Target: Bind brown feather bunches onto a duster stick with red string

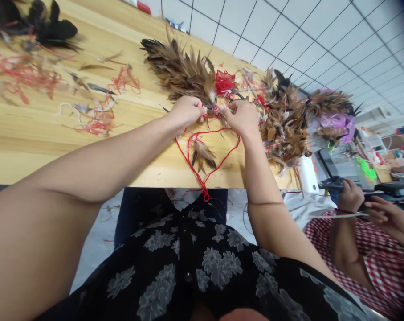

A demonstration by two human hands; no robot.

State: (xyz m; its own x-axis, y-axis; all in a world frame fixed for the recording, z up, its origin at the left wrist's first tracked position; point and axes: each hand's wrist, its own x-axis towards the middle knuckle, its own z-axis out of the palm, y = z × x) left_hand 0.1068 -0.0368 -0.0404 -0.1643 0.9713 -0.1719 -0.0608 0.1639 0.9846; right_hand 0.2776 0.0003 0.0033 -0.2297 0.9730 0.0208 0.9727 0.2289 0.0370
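A long bundle of brown feathers lies on the wooden table, its tied end between my two hands. My left hand pinches red string close to that end. On the other side my right hand has thumb and fingers closed on the bound end of the bundle. From there the red string runs down in a loop and hangs over the table's front edge. Inside the loop lies a small feather tuft. Just beyond my right hand sits a clump of red string.
Several feather bundles are heaped at the right, near a white box-like device. String scraps and dark feathers lie at the left. A co-worker's hands hold a pale strip at the right. A tiled wall stands behind.
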